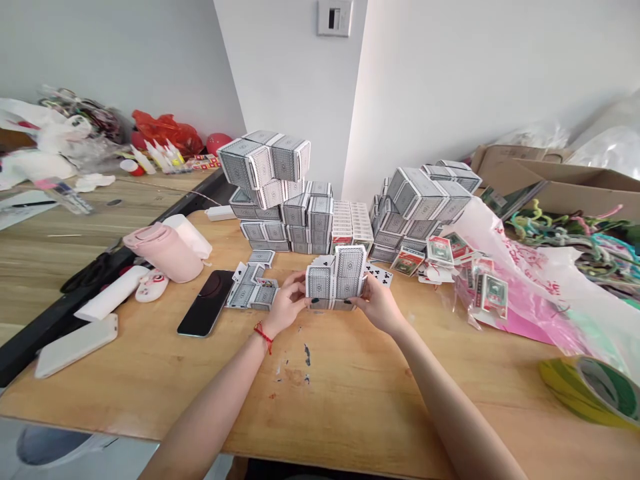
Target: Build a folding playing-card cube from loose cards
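A small structure of folded playing cards [334, 280], grey-patterned backs outward, is held just above or on the wooden table between my hands. My left hand [286, 300] grips its left side, thumb at the lower front. On the right side my right hand [379, 301] closes on it the same way. Left of my left hand lie several loose folded cards [250, 293]. Behind are two stacks of folded-card cubes, a left stack [285, 193] and a right stack [420, 200]. A face-up club card [379, 275] lies behind my right hand.
A black phone [207, 303], a pink bottle [163, 252] and a white power bank [77, 347] lie to the left. Card boxes [440, 251], a pink-and-white plastic bag [520, 280] and yellow tape [565, 390] occupy the right. A cardboard box [565, 187] stands behind.
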The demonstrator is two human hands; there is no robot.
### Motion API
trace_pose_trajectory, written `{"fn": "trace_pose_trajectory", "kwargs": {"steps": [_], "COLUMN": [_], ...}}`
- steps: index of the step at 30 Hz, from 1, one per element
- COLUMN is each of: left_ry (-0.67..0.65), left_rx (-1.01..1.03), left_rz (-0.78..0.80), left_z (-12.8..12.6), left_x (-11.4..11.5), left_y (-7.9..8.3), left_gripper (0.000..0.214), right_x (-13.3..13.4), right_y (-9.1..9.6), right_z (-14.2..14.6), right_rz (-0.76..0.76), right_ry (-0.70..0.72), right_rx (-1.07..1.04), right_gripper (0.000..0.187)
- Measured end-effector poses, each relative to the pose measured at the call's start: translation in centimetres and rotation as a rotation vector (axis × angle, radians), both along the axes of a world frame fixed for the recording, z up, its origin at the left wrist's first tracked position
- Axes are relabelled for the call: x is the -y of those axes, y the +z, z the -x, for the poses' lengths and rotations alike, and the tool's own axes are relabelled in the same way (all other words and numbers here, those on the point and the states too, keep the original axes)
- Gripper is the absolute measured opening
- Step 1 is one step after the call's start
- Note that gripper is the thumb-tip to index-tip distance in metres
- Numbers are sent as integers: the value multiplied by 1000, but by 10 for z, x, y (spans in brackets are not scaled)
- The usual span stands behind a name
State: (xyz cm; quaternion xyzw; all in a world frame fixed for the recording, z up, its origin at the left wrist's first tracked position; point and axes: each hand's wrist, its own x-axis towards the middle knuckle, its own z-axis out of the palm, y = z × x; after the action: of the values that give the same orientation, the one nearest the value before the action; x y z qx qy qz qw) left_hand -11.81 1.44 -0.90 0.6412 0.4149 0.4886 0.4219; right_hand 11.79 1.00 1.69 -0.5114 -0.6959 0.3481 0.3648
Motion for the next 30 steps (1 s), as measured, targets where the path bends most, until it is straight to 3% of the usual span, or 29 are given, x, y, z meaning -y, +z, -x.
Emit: {"fn": "trace_pose_trajectory", "kwargs": {"steps": [6, 16, 30], "left_ry": [-6, 2, -1], "left_rx": [-20, -72, -64], "left_rz": [-4, -45, -41], "left_z": [0, -1, -1], "left_x": [0, 1, 1], "left_y": [-1, 0, -1], "left_gripper": [16, 15, 17], "right_x": [2, 10, 9], "right_y": [-6, 3, 6], "right_z": [-3, 4, 1], "right_rz": [12, -85, -71], "right_ry": [11, -36, -8], "right_rx": [-117, 85, 156], "right_gripper": [22, 18, 21]}}
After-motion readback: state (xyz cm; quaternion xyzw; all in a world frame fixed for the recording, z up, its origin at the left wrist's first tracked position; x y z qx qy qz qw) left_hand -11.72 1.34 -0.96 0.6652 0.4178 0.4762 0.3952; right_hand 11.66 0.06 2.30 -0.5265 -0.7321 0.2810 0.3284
